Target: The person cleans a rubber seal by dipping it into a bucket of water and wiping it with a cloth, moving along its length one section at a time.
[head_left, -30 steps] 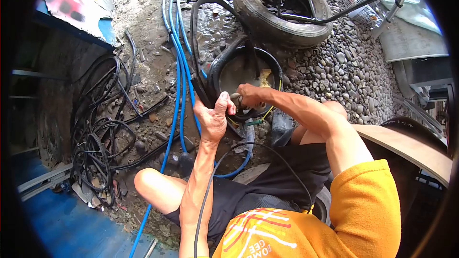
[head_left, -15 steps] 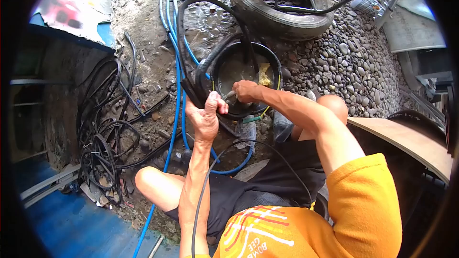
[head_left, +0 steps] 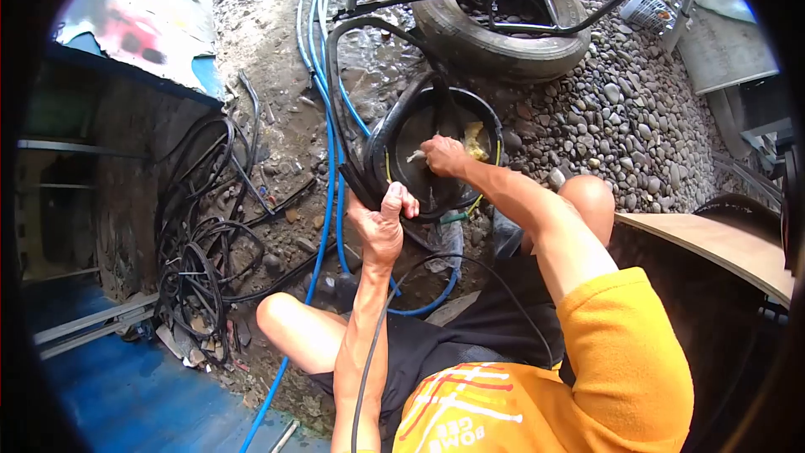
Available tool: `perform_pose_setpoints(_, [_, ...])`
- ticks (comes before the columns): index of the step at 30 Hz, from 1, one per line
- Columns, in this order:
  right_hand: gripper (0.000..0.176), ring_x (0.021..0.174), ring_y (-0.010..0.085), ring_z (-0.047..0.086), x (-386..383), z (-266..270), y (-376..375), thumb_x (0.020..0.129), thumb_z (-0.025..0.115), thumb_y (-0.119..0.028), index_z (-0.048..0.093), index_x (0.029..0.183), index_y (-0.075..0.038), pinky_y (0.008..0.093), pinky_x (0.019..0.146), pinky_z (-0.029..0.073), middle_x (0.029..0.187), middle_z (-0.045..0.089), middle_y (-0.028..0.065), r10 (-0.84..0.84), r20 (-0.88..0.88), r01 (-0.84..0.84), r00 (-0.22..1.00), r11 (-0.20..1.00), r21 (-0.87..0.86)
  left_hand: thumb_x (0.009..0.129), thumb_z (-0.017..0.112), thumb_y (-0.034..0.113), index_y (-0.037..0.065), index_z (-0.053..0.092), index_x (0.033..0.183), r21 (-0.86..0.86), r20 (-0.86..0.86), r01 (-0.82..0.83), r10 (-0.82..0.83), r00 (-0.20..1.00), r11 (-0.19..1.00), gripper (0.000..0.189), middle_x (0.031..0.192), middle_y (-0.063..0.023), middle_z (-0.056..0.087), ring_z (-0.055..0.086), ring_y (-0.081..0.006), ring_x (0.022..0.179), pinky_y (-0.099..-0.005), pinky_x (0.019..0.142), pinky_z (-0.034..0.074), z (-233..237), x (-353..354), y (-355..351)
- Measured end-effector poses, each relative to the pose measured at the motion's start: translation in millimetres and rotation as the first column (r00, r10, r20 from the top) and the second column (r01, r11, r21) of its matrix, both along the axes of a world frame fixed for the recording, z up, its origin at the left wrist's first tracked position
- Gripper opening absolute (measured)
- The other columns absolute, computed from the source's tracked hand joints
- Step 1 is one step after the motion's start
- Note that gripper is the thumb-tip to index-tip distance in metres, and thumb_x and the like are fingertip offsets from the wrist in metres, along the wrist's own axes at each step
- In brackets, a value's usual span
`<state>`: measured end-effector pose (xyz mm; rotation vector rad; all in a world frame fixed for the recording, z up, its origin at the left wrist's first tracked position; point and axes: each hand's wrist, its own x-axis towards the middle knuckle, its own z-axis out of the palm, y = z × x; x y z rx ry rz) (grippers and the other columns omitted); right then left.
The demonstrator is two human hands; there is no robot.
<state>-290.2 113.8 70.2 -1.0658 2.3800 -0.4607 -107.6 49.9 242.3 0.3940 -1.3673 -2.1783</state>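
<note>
Closest in, an orange sleeve (head_left: 629, 352) and a thin black cable (head_left: 369, 352) were seen, the cable draped up along the left forearm. Just past that, the left hand (head_left: 381, 222) was closed in a tight fist, thumb up, around a folded bunch of the black inner tube (head_left: 377, 143). The tube was held against the near-left rim of the black basin (head_left: 493, 122) and looped away over the muddy ground beyond it. The right hand (head_left: 443, 155) was reached down into the basin, fingers curled onto something pale; whether anything was actually pinched couldn't be made out tbh. A yellow sponge (head_left: 475, 141) was lying just beside that hand, inside the basin. Blue hoses (head_left: 331, 143) were run past the basin on the left, and a tyre (head_left: 495, 33) was parked on the pebbles (head_left: 620, 109) further back. Best guess: the tube was being worked section by section through the basin, so the dunk-and-check stage. For the next move, the fist would need to be loosened just enough for a fresh stretch to be fed in, without the fold being let slip.
</note>
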Motion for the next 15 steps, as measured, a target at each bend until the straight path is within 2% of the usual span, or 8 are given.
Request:
perform_pose_setpoints(2, [0.025, 0.101, 0.0357, 0.068, 8, -3, 4, 0.079, 0.060, -0.013, 0.073, 0.101, -0.012, 0.0446, 0.083, 0.056, 0.099, 0.072, 0.0148, 0.048, 0.029, -0.048, 0.998, 0.999, 0.022, 0.096, 0.063, 0.015, 0.001, 0.049, 0.100, -0.045, 0.000, -0.023, 0.023, 1.000, 0.999, 0.021, 0.068, -0.0060, 0.052, 0.051, -0.0167, 0.054, -0.0365, 0.054, 0.048, -8, 0, -1])
perform_pose_setpoints(3, [0.024, 0.100, 0.0353, 0.068, 6, 5, 1, 0.079, 0.061, -0.014, 0.073, 0.099, -0.011, 0.0445, 0.083, 0.055, 0.100, 0.072, 0.0156, 0.266, 0.030, -0.268, 0.963, 0.957, 0.110, 0.097, 0.062, 0.014, 0.002, 0.048, 0.101, -0.043, -0.004, -0.030, 0.030, 1.000, 0.999, 0.019, 0.067, -0.0059, 0.052, 0.051, -0.0164, 0.053, -0.0359, 0.053, 0.048, -10, -2, -2])
perform_pose_setpoints(6, [0.023, 0.099, 0.0361, 0.068, 16, 33, 2, 0.078, 0.060, -0.014, 0.072, 0.097, -0.007, 0.0444, 0.082, 0.055, 0.098, 0.072, 0.0167, 0.406, 0.163, -0.428, 0.899, 0.895, 0.129, 0.098, 0.060, 0.012, 0.002, 0.049, 0.096, -0.011, -0.025, -0.066, 0.065, 0.998, 0.998, 0.014, 0.066, -0.0057, 0.051, 0.050, -0.0155, 0.052, -0.0340, 0.052, 0.048, -1, -10, 0])
perform_pose_setpoints(7, [0.023, 0.092, 0.0336, 0.071, 17, 47, 5, 0.077, 0.061, -0.014, 0.073, 0.092, -0.002, 0.0422, 0.076, 0.056, 0.092, 0.073, 0.0184, 0.520, 0.143, -0.534, 0.842, 0.841, 0.088, 0.098, 0.061, 0.012, 0.002, 0.050, 0.095, -0.002, -0.030, -0.064, 0.064, 0.998, 0.998, 0.015, 0.066, -0.0057, 0.051, 0.050, -0.0155, 0.052, -0.0339, 0.051, 0.048, -2, -11, -1])
perform_pose_setpoints(10, [0.023, 0.086, 0.0339, 0.072, 14, 92, 12, 0.074, 0.060, -0.013, 0.071, 0.089, 0.001, 0.0426, 0.069, 0.055, 0.089, 0.072, 0.0209, 0.582, 0.350, -0.651, 0.734, 0.750, 0.116, 0.097, 0.062, 0.014, 0.001, 0.051, 0.093, 0.012, -0.046, -0.057, 0.058, 0.997, 0.998, 0.018, 0.066, -0.0055, 0.052, 0.050, -0.0159, 0.052, -0.0348, 0.051, 0.048, -8, -14, -4])
perform_pose_setpoints(11, [0.023, 0.082, 0.0331, 0.071, 12, 101, 13, 0.073, 0.059, -0.012, 0.070, 0.089, 0.001, 0.0429, 0.066, 0.055, 0.087, 0.072, 0.0221, 0.594, 0.375, -0.671, 0.712, 0.733, 0.113, 0.097, 0.062, 0.014, 0.001, 0.051, 0.092, 0.015, -0.050, -0.058, 0.059, 0.997, 0.998, 0.018, 0.066, -0.0055, 0.052, 0.050, -0.0159, 0.052, -0.0352, 0.051, 0.048, -8, -15, -5])
perform_pose_setpoints(14, [0.019, 0.073, 0.0283, 0.071, 11, 141, 35, 0.070, 0.063, -0.005, 0.070, 0.086, 0.002, 0.0427, 0.059, 0.053, 0.077, 0.071, 0.0185, 0.394, 0.278, -0.425, 0.876, 0.903, 0.058, 0.097, 0.065, 0.017, 0.001, 0.053, 0.091, -0.008, -0.041, -0.033, 0.033, 0.999, 0.999, 0.021, 0.069, -0.0069, 0.055, 0.054, -0.0172, 0.055, -0.0370, 0.055, 0.051, -14, -13, -11])
perform_pose_setpoints(15, [0.022, 0.075, 0.0267, 0.072, 5, 144, 38, 0.069, 0.069, -0.007, 0.072, 0.089, 0.002, 0.0404, 0.061, 0.054, 0.079, 0.072, 0.0169, 0.323, 0.334, -0.372, 0.885, 0.923, 0.094, 0.096, 0.066, 0.017, 0.001, 0.053, 0.092, -0.033, -0.037, -0.027, 0.026, 0.999, 0.999, 0.021, 0.070, -0.0074, 0.056, 0.055, -0.0175, 0.056, -0.0372, 0.057, 0.052, -12, -13, -13])
